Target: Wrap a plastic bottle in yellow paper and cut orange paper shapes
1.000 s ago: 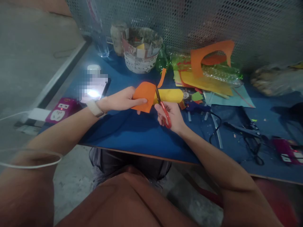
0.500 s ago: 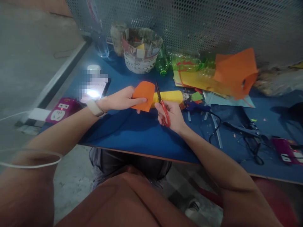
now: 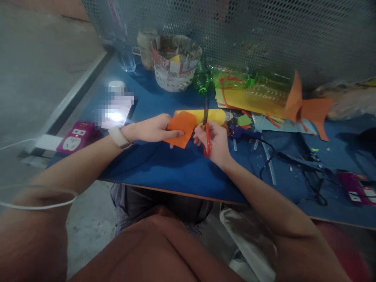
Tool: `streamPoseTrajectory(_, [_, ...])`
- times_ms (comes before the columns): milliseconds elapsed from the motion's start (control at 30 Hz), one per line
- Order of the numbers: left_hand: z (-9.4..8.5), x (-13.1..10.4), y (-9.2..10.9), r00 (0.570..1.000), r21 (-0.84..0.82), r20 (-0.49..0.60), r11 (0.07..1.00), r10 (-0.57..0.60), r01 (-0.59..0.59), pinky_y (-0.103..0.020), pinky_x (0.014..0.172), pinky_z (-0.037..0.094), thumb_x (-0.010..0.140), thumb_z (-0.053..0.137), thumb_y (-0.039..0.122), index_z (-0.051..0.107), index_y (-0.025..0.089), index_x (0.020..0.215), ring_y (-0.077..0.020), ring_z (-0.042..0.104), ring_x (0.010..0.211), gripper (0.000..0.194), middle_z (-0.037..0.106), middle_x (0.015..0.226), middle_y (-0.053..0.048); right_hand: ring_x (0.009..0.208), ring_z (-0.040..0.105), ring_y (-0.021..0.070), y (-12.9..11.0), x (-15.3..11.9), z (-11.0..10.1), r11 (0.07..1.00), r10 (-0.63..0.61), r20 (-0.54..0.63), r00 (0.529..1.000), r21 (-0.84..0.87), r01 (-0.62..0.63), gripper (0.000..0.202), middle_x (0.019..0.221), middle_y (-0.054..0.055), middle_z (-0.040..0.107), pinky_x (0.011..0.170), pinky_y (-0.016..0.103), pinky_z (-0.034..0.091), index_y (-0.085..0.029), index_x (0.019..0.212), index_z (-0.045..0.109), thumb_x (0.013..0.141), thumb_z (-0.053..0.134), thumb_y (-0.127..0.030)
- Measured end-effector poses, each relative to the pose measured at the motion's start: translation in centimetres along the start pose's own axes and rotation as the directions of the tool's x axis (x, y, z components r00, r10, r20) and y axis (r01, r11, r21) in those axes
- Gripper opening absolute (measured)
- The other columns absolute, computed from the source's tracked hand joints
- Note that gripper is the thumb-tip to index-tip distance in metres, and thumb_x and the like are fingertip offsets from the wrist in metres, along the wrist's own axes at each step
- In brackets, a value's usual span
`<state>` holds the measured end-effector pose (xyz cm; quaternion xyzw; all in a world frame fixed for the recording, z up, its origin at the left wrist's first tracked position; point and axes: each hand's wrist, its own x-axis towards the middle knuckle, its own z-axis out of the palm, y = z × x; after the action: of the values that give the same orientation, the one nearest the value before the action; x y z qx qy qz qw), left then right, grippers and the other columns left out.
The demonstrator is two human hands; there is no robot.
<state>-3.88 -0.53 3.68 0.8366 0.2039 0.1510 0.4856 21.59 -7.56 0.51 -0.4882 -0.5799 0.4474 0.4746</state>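
Observation:
My left hand [image 3: 164,131] pinches a piece of orange paper [image 3: 183,123] with a rounded upper edge, the thumb lying across its face. In my right hand [image 3: 216,141] is a pair of scissors [image 3: 208,139] with red handles, blades pointing up and away from me, just to the right of the paper. Whether the blades touch the paper I cannot tell. Behind both hands lies a bottle wrapped in yellow [image 3: 219,114], its clear neck toward the right. The orange paper hides part of it.
A newspaper basket [image 3: 176,74], green plastic bottles [image 3: 201,76] and yellow sheets [image 3: 235,98] line the back, with an orange paper scrap [image 3: 311,109] at right. A blue glue gun [image 3: 245,132] lies right of my hands. A lit phone [image 3: 117,111] and purple power strip [image 3: 76,135] are left.
The orange paper has turned and come slightly lower in my left hand. My scissors have moved right and point straighter up. The large orange scrap at the right has dropped onto the pile.

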Motion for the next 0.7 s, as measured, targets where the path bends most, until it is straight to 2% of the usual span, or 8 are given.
streamPoseTrajectory(100, [0.7,0.1,0.5,0.996,-0.05,0.094,0.999,-0.001,0.005,-0.021,0.062,0.053,0.111,0.073,0.038,0.087,0.019,0.083,-0.0127,0.07,0.058,0.037,0.081,0.071,-0.003,0.067,0.064,0.0159,-0.8,-0.2,0.1,0.998,-0.06,-0.039,0.997,-0.014,0.059,0.055,0.078,-0.001,0.071,0.066,0.032,0.057,-0.024,0.091,0.072,0.082,0.102,-0.07])
streamPoseTrajectory(200, [1.1,0.2,0.5,0.986,-0.042,0.161,0.999,0.035,-0.028,-0.019,0.061,0.053,0.11,0.072,0.031,0.086,0.019,0.081,-0.0115,0.07,0.057,0.034,0.082,0.071,-0.003,0.069,0.063,0.0172,-1.0,-0.4,0.1,0.995,-0.092,-0.015,0.996,-0.048,0.091,0.05,0.08,0.0,0.071,0.068,0.033,0.058,-0.024,0.09,0.075,0.08,0.103,-0.064])
streamPoseTrajectory(300, [1.2,0.3,0.2,0.986,-0.054,0.159,0.998,0.053,-0.045,-0.018,0.054,0.05,0.108,0.075,0.029,0.086,0.018,0.083,-0.0097,0.062,0.049,0.03,0.081,0.067,-0.003,0.065,0.058,0.0167,-0.8,-0.6,0.0,0.993,-0.09,0.022,0.996,-0.075,0.091,0.048,0.075,-0.001,0.067,0.066,0.034,0.057,-0.025,0.087,0.073,0.08,0.101,-0.063])
streamPoseTrajectory(400, [1.2,0.3,0.0,0.985,-0.07,0.154,0.995,0.075,-0.065,-0.018,0.055,0.051,0.109,0.074,0.03,0.086,0.018,0.085,-0.0098,0.063,0.05,0.03,0.08,0.066,-0.003,0.061,0.057,0.016,-0.8,-0.7,0.1,0.995,-0.081,0.038,0.996,-0.055,0.083,0.047,0.071,-0.002,0.065,0.063,0.034,0.055,-0.025,0.086,0.072,0.081,0.101,-0.061])
streamPoseTrajectory(467, [1.2,0.2,0.0,0.99,-0.047,0.122,0.996,0.076,-0.071,-0.018,0.059,0.053,0.11,0.072,0.031,0.086,0.019,0.083,-0.0105,0.068,0.054,0.033,0.081,0.068,-0.003,0.059,0.057,0.0161,-0.8,-0.7,0.1,0.996,-0.074,0.021,0.997,-0.046,0.075,0.047,0.068,-0.003,0.063,0.06,0.034,0.054,-0.025,0.087,0.072,0.082,0.101,-0.062])
streamPoseTrajectory(567, [1.1,0.1,0.1,0.999,-0.005,0.004,0.999,0.051,-0.051,-0.019,0.065,0.056,0.11,0.073,0.035,0.084,0.019,0.082,-0.0131,0.076,0.064,0.034,0.084,0.074,-0.004,0.058,0.058,0.0166,-0.8,-0.5,0.1,0.997,-0.072,-0.047,0.996,-0.036,0.07,0.049,0.067,-0.003,0.062,0.058,0.034,0.054,-0.026,0.089,0.071,0.081,0.101,-0.064])
streamPoseTrajectory(700, [1.1,0.2,0.2,0.989,0.012,-0.143,0.999,0.043,-0.042,-0.021,0.061,0.052,0.109,0.074,0.041,0.081,0.018,0.08,-0.0124,0.07,0.061,0.037,0.081,0.073,-0.004,0.057,0.063,0.0175,-0.9,-0.4,0.0,0.997,-0.079,-0.091,0.993,-0.002,0.079,0.049,0.071,-0.002,0.065,0.058,0.035,0.059,-0.027,0.091,0.07,0.083,0.1,-0.064])
